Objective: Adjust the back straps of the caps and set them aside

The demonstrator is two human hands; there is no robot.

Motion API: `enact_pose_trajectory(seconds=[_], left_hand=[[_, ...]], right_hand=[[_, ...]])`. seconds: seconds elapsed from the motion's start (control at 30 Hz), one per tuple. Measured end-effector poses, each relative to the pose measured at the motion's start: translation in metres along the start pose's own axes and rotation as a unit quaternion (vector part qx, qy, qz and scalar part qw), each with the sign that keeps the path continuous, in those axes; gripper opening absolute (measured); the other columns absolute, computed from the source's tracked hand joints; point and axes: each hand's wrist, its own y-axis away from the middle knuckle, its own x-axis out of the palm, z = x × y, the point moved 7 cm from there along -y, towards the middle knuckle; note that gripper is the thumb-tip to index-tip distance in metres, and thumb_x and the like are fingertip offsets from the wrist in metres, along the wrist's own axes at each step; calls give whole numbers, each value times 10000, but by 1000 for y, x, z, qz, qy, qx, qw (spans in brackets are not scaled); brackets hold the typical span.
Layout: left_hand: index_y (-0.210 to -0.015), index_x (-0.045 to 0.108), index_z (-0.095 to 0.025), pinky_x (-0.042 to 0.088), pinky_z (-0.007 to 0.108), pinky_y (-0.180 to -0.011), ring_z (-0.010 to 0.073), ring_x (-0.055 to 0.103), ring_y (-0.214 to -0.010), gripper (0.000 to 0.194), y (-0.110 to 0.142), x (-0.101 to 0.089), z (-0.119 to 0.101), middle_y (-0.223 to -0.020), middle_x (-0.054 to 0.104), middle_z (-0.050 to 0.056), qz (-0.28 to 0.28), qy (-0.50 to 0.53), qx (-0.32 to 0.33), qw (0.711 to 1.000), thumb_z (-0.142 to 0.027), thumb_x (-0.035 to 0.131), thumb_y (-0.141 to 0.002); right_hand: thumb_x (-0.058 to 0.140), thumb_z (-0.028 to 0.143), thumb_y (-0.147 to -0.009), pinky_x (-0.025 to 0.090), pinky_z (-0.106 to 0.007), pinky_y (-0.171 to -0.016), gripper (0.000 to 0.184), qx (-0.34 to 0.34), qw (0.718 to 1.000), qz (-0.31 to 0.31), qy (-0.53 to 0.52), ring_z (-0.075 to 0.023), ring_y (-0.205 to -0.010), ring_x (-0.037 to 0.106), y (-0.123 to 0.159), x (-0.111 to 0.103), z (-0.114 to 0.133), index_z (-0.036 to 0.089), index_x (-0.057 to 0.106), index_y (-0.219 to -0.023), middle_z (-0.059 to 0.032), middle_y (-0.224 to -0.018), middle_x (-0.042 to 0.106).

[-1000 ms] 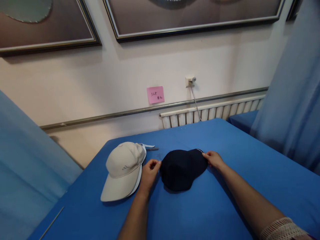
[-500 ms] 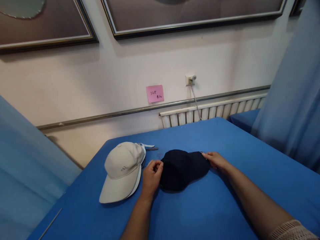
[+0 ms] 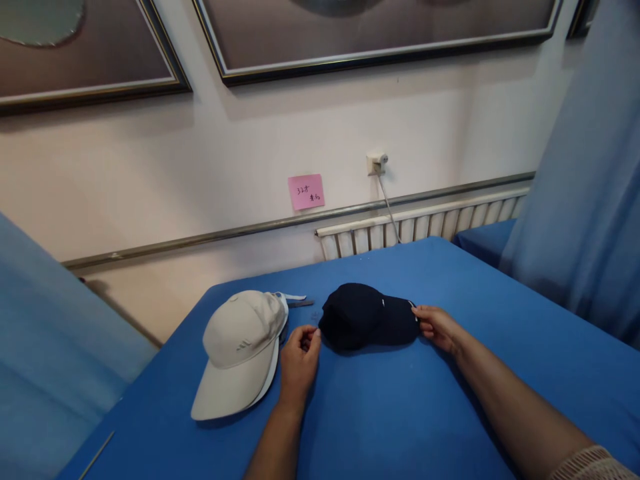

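Observation:
A dark navy cap (image 3: 367, 317) lies on the blue table (image 3: 400, 413), its crown to the left. My right hand (image 3: 436, 327) pinches the cap's right edge. My left hand (image 3: 299, 357) rests just left of the cap, fingers curled, thumb and forefinger close together near the crown's rim; I cannot make out anything in them. A beige cap (image 3: 239, 350) stacked on a white one lies to the left of that hand.
A white strap and a small dark strip (image 3: 299, 301) lie behind the beige cap. A radiator (image 3: 420, 223), a wall socket with a cable (image 3: 375, 163) and a pink note (image 3: 306, 192) are on the wall. Blue curtains hang at both sides.
The navy cap has shifted away from me and now looks flatter and narrower. My left hand has come off its crown; my right hand keeps hold of its right edge.

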Motion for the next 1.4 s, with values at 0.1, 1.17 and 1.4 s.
enact_pose_trajectory(seconds=[0.1,1.17,1.4], left_hand=[[-876,656,-165,468,279,-610,162,579,-609,294,3,11,1,-693,635,21,28,-17,4,999,-439,585,-796],[-874,667,-135,457,256,-570,170,596,-626,436,-4,36,51,-702,650,38,21,171,-130,976,-538,621,-713],[-924,637,-129,497,288,-596,183,628,-658,469,-9,28,61,-783,670,64,-24,178,-144,973,-541,618,-700]], right_hand=[[596,238,-812,170,-167,-341,191,11,1000,-7,-18,-33,-373,239,-1,-4,0,200,440,-709,85,-538,345],[664,248,-753,148,-176,-365,160,-2,999,41,-30,-27,-377,234,4,8,0,162,542,-699,82,-501,366],[709,251,-734,186,-165,-362,203,-40,997,3,-69,-29,-370,276,0,14,1,154,547,-661,70,-482,413]])
